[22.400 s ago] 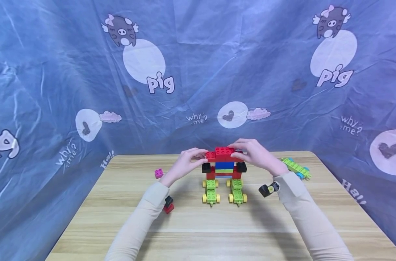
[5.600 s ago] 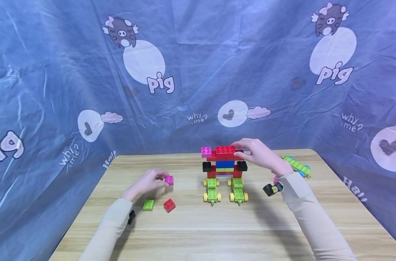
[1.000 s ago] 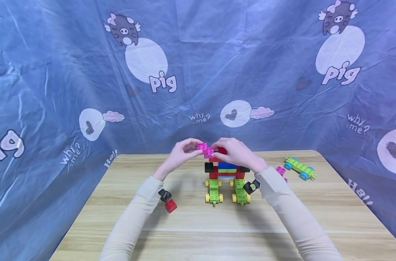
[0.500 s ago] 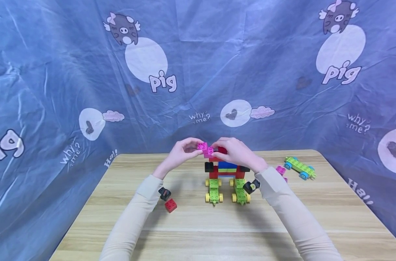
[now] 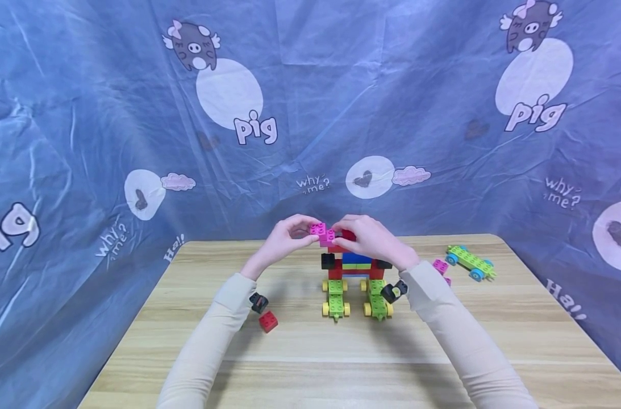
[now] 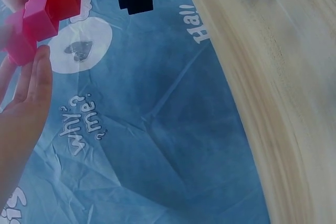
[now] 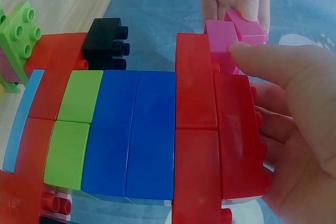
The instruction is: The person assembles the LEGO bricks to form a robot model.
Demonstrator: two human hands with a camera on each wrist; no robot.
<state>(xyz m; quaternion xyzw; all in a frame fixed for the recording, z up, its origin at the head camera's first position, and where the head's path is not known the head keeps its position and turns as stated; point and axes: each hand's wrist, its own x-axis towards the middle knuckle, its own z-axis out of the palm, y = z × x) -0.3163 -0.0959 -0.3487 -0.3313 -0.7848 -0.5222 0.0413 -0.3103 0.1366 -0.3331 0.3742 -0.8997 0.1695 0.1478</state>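
Note:
A toy-brick figure stands on two green wheeled bases with yellow wheels. Its body has a blue brick, green and red bricks, and black bricks at the sides. At its top left corner sits a lower pink brick, beside the red bricks. My left hand pinches an upper pink brick, offset outward and overlapping the lower one. My right hand grips the lower pink brick from the other side, thumb against it, its fingers partly hidden behind the red bricks.
A red brick lies on the wooden table near the left wrist. Pink bricks lie beyond the right forearm, near a green wheeled base with blue wheels. A blue printed cloth hangs behind the table.
Since 5.6 seconds ago my left hand has carried a pink brick from the table up to the figure's top left. My right hand has moved left along the top. Over the last second both stay nearly still.

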